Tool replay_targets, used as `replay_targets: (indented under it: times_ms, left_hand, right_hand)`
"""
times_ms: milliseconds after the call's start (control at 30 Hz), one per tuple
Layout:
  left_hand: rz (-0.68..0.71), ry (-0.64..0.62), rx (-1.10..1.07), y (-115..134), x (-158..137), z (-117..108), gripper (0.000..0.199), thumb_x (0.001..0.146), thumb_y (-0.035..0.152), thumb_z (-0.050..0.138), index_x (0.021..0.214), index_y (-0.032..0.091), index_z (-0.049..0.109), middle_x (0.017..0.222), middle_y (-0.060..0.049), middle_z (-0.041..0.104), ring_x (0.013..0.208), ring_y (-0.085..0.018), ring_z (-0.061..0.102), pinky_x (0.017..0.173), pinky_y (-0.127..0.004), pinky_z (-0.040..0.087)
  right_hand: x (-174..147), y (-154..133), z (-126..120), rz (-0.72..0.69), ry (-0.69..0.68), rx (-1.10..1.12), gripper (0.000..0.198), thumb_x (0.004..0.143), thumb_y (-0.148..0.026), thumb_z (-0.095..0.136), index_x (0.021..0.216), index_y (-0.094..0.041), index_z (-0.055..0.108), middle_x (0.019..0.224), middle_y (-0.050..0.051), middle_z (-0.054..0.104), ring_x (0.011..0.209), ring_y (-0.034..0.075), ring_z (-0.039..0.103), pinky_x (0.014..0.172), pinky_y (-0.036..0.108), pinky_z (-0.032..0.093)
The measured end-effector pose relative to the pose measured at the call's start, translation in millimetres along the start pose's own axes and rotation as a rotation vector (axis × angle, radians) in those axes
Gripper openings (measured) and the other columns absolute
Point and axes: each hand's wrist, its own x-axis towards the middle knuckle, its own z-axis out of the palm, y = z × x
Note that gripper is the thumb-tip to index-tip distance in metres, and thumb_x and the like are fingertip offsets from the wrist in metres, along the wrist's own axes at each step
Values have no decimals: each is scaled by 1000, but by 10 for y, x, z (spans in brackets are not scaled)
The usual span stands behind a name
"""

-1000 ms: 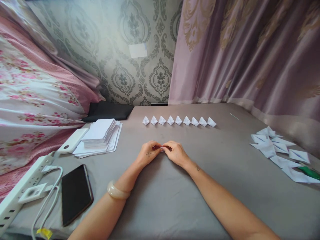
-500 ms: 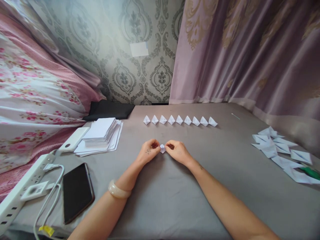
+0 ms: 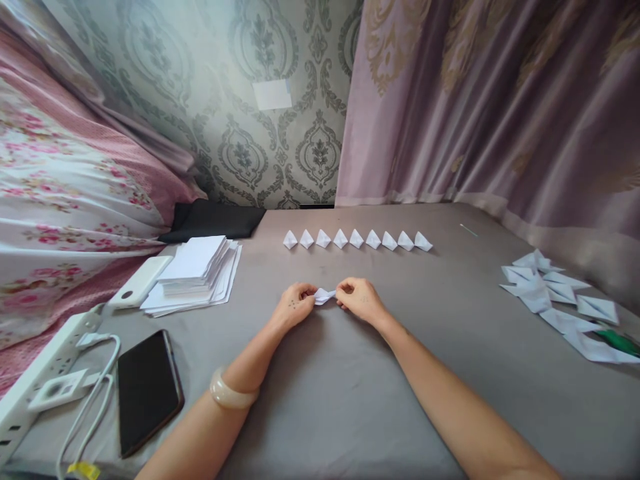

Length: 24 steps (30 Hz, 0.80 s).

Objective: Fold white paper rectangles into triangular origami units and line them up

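Note:
Between my hands, over the middle of the grey-covered table (image 3: 345, 373), is a small white folded paper boat (image 3: 325, 296). My left hand (image 3: 295, 305) pinches its left end between thumb and fingers. On the other side, the fingertips of my right hand (image 3: 361, 298) grip the right end. The boat's middle shows between them, wider than it is tall. Beyond the hands, a row of several similar white paper boats (image 3: 341, 239) runs across the table.
At the left are a stack of white paper (image 3: 194, 260), a white power bank (image 3: 141, 283), a phone (image 3: 149, 393) and a power strip (image 3: 50, 360) with cables. Flat folded papers (image 3: 533, 293) and a green-handled object (image 3: 619, 342) lie at the right. A black cloth (image 3: 213, 220) sits at the back left.
My hands have moved apart, and the paper between them now looks stretched out sideways with more of it visible. The whole view has shifted slightly.

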Motion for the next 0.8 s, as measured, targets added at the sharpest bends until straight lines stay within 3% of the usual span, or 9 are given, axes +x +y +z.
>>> replay_targets:
  times_ms: [100, 200, 300, 400, 467, 567, 633, 800]
  left_hand:
    - [-9, 15, -46, 34, -20, -8, 31, 69, 20, 49, 88, 13, 72, 73, -3, 67, 66, -15, 57, 58, -22, 39]
    - [-26, 77, -267, 56, -27, -3, 31, 69, 23, 52, 92, 11, 70, 74, -3, 69, 66, -15, 60, 62, -23, 45]
    - [-26, 155, -453, 52, -10, 8, 32, 71, 27, 52, 93, 9, 68, 76, -6, 70, 68, -16, 63, 67, -25, 49]
    - [13, 214, -449, 21, 11, 17, 31, 74, 30, 52, 92, 10, 67, 75, -6, 69, 66, -16, 62, 63, -25, 49]
    - [54, 220, -397, 2, 7, 27, 28, 75, 31, 53, 90, 12, 68, 72, -4, 68, 64, -14, 60, 60, -23, 46]
    - [155, 180, -220, 3, -33, 59, 25, 78, 29, 53, 90, 15, 70, 68, -2, 67, 61, -13, 58, 58, -22, 44]
    - [202, 158, -144, 22, -66, 84, 25, 80, 28, 52, 92, 15, 69, 71, -3, 68, 62, -13, 59, 59, -22, 44]
    - [54, 98, -336, 81, -81, 87, 21, 75, 31, 59, 83, 12, 65, 70, -6, 69, 61, -15, 61, 58, -24, 49]
  right_hand:
    - [-43, -101, 15, -13, 76, -13, 17, 72, -25, 53, 77, -17, 66, 65, 3, 70, 59, 15, 65, 59, 23, 48]
    - [-66, -141, 43, -31, 132, -35, 18, 74, -28, 51, 78, -17, 65, 68, 4, 70, 62, 15, 65, 61, 24, 47]
    - [-85, -131, 83, -71, 106, -64, 13, 72, -25, 52, 71, -18, 63, 65, 3, 69, 63, 16, 63, 61, 24, 46]
    - [-110, -133, 122, -116, 47, -91, 8, 69, -19, 54, 68, -19, 63, 65, 1, 68, 62, 15, 62, 63, 24, 45]
    - [-121, -152, 138, -131, 51, -87, 11, 71, -19, 55, 78, -19, 63, 71, 2, 69, 65, 15, 62, 66, 25, 46]
    - [-123, -177, 153, -142, 64, -56, 19, 78, -27, 54, 92, -17, 63, 84, 6, 71, 74, 15, 64, 71, 25, 47]
    - [-124, -178, 163, -144, 44, -56, 21, 81, -32, 54, 91, -17, 65, 83, 7, 71, 75, 16, 65, 71, 26, 47]
    - [-120, -133, 196, -143, 3, -101, 21, 83, -33, 53, 79, -19, 68, 74, 4, 71, 69, 16, 64, 64, 25, 43]
